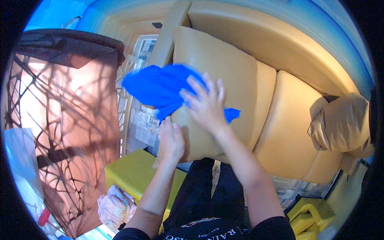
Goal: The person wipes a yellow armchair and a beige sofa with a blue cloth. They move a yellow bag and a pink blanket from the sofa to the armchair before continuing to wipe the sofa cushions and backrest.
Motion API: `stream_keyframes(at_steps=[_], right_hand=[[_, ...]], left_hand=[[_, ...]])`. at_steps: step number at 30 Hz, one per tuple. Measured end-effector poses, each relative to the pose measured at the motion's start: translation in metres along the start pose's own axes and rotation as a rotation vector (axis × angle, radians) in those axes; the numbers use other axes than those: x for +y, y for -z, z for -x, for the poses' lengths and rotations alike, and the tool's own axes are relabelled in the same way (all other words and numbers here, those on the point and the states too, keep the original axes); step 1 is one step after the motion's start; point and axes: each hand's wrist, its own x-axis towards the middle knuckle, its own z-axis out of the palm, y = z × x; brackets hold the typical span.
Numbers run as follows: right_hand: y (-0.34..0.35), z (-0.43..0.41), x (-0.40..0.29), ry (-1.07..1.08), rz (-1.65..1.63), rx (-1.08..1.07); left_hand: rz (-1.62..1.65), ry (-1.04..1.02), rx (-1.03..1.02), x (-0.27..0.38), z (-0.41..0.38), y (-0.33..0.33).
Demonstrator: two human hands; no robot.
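A large beige cushion [228,72] with a smooth, leather-like cover leans on the sofa before me. Across its left part lies a bright blue cloth [159,84], bunched and slightly blurred, its far left end hanging past the cushion's edge. My right hand [207,105] is on the cloth with fingers spread, and a blue corner shows beyond the wrist side. At the cushion's left edge my left hand [172,139] grips with curled fingers, their tips beside the cloth's lower corner. The fingers behind that edge are hidden.
The beige sofa [294,126] extends to the right, with a wrapped beige bundle [342,123] at its end. An olive-green padded block [132,168] and crumpled pale cloth [115,207] are near my left arm. Yellow plastic stools [315,216] stand lower right. A brown drape [87,120] hangs left.
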Motion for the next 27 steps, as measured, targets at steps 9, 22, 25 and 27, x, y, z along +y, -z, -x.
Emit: stream_keyframes(at_steps=[9, 22, 25, 27], right_hand=[[-0.007, -0.076, 0.055, -0.006, -0.109, -0.105], [-0.036, -0.12, 0.125, 0.06, 0.188, -0.093], [-0.042, -0.143, 0.173, -0.374, 0.224, -0.161], [-0.039, -0.144, 0.177, -0.449, 0.139, -0.2]], left_hand=[[-0.203, 0.01, 0.077, 0.035, -0.001, 0.001], [-0.19, 0.056, 0.118, 0.034, -0.017, -0.007], [-0.28, 0.026, 0.046, 0.046, -0.02, -0.002], [-0.292, -0.049, 0.082, 0.061, -0.024, -0.008]])
